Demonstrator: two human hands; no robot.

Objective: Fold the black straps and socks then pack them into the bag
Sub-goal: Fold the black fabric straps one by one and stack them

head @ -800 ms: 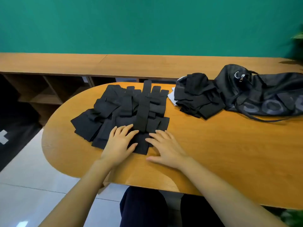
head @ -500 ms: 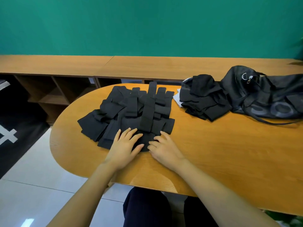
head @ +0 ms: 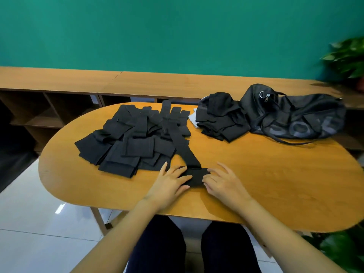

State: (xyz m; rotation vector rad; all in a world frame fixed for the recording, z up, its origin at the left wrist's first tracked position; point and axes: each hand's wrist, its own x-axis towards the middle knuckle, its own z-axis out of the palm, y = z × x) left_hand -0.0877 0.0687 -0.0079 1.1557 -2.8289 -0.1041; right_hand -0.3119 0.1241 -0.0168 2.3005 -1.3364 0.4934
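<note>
Fingers flat, our left hand [head: 169, 183] and right hand [head: 224, 184] press the long black fabric strap [head: 185, 148] running away from us; the black bag [head: 295, 117] lettering is unreadable.

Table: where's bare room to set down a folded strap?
Widest bare patch: the table's right half, between the right hand and the bag. A narrower strip runs along the near-left edge, before the strap heap. Crowded: that heap, the folded pile beside the bag, and near centre, where the left hand too touches the long strap.
</note>
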